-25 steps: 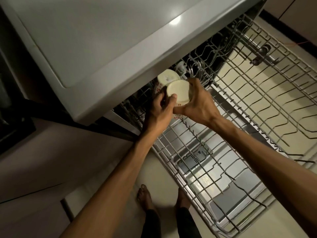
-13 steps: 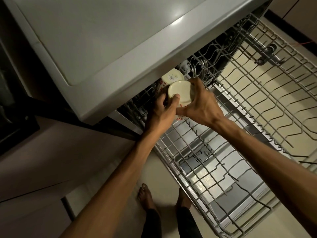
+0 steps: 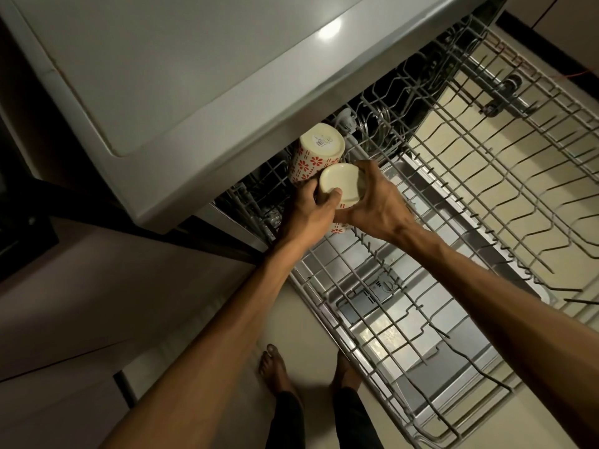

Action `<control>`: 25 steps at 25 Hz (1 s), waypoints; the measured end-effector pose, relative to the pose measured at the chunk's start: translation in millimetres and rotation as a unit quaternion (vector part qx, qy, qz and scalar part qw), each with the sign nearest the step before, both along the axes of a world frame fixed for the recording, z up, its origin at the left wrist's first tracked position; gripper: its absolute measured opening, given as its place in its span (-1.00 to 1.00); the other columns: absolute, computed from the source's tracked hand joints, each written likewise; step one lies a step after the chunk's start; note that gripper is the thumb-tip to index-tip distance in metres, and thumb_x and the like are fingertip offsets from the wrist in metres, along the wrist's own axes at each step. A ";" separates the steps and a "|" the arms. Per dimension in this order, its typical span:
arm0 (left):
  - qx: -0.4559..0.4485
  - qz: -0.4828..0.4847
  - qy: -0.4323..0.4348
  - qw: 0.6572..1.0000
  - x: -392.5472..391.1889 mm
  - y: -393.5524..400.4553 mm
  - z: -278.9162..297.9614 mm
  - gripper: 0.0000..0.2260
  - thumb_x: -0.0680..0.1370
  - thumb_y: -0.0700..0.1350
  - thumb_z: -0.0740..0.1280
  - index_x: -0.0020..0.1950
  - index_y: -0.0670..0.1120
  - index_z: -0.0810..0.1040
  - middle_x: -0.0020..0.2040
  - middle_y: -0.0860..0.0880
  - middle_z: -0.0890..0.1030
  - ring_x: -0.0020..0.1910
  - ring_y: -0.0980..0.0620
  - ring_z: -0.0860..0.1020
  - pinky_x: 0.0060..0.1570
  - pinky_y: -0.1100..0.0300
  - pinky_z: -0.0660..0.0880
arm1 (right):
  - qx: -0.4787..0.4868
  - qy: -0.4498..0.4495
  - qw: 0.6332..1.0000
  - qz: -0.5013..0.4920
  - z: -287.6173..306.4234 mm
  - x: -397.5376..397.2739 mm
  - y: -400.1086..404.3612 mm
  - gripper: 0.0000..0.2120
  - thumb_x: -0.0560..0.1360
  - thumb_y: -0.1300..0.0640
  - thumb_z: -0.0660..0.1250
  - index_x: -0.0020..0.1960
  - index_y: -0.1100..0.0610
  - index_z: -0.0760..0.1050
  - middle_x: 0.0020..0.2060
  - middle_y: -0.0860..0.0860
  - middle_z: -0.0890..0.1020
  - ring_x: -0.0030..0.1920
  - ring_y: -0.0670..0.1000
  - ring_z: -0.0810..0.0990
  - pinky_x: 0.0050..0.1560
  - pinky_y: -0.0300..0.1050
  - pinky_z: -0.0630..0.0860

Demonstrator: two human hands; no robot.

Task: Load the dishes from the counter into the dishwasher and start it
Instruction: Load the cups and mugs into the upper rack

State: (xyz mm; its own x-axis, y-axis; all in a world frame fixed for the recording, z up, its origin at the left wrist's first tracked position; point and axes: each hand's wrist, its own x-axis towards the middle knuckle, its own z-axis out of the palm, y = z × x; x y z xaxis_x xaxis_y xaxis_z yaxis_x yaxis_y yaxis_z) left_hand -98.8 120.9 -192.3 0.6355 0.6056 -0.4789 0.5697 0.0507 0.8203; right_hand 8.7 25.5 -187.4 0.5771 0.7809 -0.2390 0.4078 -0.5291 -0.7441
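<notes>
Left hand [image 3: 311, 212]: curled around the near cup from the left, thumb tip pressed on its pale base, fingers hidden behind it.
Right hand [image 3: 372, 202]: wrapped around the same cup from the right, fingers along the rim of the base, palm against the side wall.
Near cup [image 3: 337, 183]: upside down, cream base facing up, held between both hands; a strip of red flower pattern visible just below the hands.
Far cup [image 3: 316, 153]: also inverted, tilted toward the camera, red flower pattern on white, barcode sticker on its base; touching the near cup along its upper left edge, just beyond the left hand's knuckles.
Lower rack [image 3: 389, 319]: grey wire, pulled out over the open dishwasher door [image 3: 453, 367]; both cups at its far left corner, close under the surface edge.
Upper rack [image 3: 518, 157]: wire, extended to the right, higher than the hands, well apart from the cups.
Surface [image 3: 162, 76]: pale slab overhanging the dishwasher opening, top left.
Floor [image 3: 291, 319]: light tile, bare feet [image 3: 272, 367] below the forearms.
</notes>
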 end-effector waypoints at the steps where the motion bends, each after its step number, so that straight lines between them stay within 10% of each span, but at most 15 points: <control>1: 0.003 0.002 0.001 1.000 1.0 -0.2 -1.7 -0.58 0.59 -0.01 0.30 0.43 -0.09 0.40 0.33 -0.09 0.52 0.27 -0.05 0.50 0.30 -0.04 0.46 | -0.002 0.003 1.000 -0.002 -1.2 0.6 -0.5 -0.07 0.25 -0.01 0.62 0.44 0.20 0.20 0.33 0.11 0.49 0.25 0.11 0.52 0.09 -0.24 0.41; 16: 0.024 -0.027 -0.016 0.999 6.0 -12.3 1.0 -0.53 0.60 0.00 0.29 0.48 -0.11 0.36 0.38 -0.10 0.47 0.33 -0.04 0.45 0.32 0.05 0.43 | -0.047 0.074 0.996 -0.034 -4.3 2.5 -10.5 -0.21 0.37 0.03 0.55 0.41 0.17 0.17 0.12 -0.01 0.43 0.04 -0.03 0.48 -0.31 -0.40 0.41; 25: 0.021 -0.025 -0.027 0.999 4.8 -12.9 2.8 -0.51 0.60 -0.01 0.30 0.51 -0.08 0.31 0.40 -0.08 0.46 0.33 -0.02 0.45 0.27 0.12 0.45 | -0.038 0.022 0.999 -0.009 0.3 1.5 -14.7 -0.06 0.35 0.02 0.56 0.52 0.14 0.08 0.37 0.15 0.42 0.30 0.14 0.46 0.09 -0.16 0.41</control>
